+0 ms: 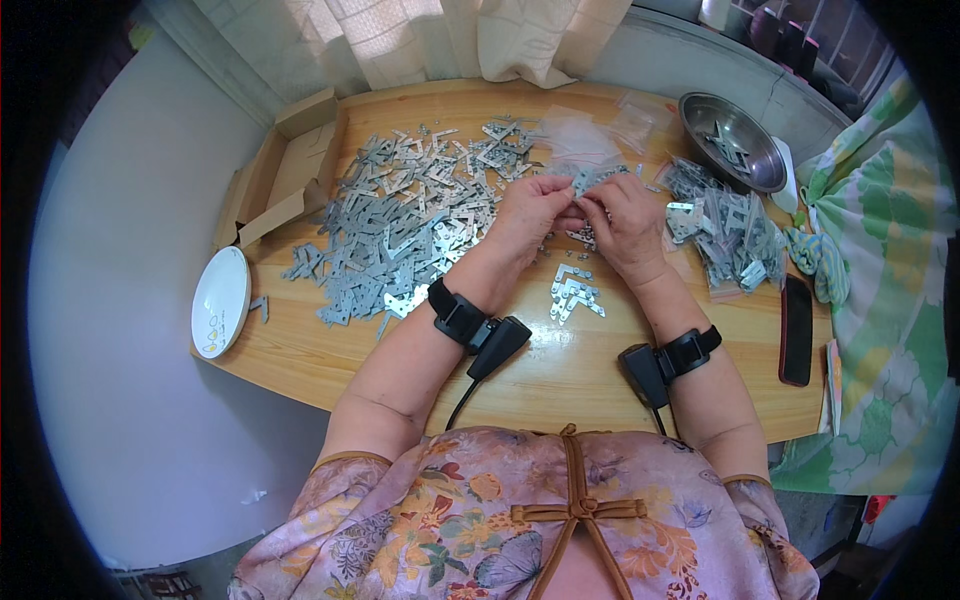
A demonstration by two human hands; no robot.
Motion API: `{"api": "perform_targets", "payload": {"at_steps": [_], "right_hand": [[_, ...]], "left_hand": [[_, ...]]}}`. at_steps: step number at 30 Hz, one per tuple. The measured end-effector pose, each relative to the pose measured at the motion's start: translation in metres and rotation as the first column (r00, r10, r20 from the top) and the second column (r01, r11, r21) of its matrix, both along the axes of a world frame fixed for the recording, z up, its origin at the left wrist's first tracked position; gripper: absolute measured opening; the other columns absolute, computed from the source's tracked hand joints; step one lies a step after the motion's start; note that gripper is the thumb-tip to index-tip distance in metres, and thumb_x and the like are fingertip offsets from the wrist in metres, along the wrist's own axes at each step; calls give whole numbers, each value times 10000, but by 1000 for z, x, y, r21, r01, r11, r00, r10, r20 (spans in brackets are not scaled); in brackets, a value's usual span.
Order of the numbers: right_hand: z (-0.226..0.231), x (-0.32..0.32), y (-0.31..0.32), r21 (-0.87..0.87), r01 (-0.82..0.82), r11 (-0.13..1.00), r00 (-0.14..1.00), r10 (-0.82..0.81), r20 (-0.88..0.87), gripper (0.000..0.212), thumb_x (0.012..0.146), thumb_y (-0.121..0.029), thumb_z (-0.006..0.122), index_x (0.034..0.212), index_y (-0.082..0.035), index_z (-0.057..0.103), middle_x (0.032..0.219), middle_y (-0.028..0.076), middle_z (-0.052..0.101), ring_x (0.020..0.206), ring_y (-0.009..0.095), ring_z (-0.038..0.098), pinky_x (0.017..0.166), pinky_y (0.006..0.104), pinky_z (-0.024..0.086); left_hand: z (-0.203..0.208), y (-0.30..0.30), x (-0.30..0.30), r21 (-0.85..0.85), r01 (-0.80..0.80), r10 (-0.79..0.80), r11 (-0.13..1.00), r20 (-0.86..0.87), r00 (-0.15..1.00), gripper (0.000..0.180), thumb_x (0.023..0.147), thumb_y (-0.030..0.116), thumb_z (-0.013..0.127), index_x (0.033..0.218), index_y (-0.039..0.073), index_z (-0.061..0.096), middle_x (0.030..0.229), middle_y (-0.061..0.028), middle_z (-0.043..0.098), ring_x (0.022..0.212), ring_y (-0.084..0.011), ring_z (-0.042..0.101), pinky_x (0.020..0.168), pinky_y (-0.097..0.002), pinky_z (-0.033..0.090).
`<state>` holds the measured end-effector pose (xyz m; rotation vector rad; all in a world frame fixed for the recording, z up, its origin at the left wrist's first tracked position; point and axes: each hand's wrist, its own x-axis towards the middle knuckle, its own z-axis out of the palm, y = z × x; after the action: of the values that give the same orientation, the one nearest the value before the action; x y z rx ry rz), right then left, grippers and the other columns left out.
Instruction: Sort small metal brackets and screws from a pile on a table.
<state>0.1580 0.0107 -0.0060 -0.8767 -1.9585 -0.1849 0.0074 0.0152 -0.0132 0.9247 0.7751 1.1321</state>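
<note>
Just right of the bracket pile, the left hand and right hand pinch a partly hidden small item. Loose brackets lie right of the pile's near end.

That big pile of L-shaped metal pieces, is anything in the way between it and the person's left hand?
Nothing visible is in the way: the pile of metal pieces spreads close beside the left hand.

Likely a home: curtains, wooden table
</note>
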Motion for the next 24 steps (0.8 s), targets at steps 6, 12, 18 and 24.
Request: {"api": "perform_targets", "payload": {"at_steps": [6,12,18,24], "right_hand": [[-12,1,4,-262,55,964,965,-119,-234,162,771,-171,619,742,-19,569,684,105,555,604,234,549,549,306,427],[-23,6,12,-561,-305,770,839,-61,-540,181,822,-171,583,762,-1,571,638,19,537,600,74,461,544,229,378],[-25,9,14,-571,-402,716,784,-54,-619,176,829,-164,575,750,-7,566,636,-18,516,601,52,435,545,210,366],[-22,6,12,-590,-412,695,808,-21,-589,159,828,-161,574,763,-16,572,625,8,523,594,67,445,549,219,373]], "left_hand": [[7,-1,-4,57,-71,72,996,-10,997,228,876,80,482,1076,-8,547,924,-90,622,775,-147,621,675,-244,520],[3,2,-3,118,-48,53,992,-38,998,250,874,98,498,1098,-8,539,950,-92,615,804,-153,617,705,-251,511],[5,1,-3,88,37,-37,995,4,999,223,855,126,546,1040,3,562,921,-74,614,813,-153,612,717,-256,504],[-1,4,-7,14,67,-66,998,-17,998,174,850,137,558,977,19,573,881,-62,620,786,-152,618,685,-242,510]]}}
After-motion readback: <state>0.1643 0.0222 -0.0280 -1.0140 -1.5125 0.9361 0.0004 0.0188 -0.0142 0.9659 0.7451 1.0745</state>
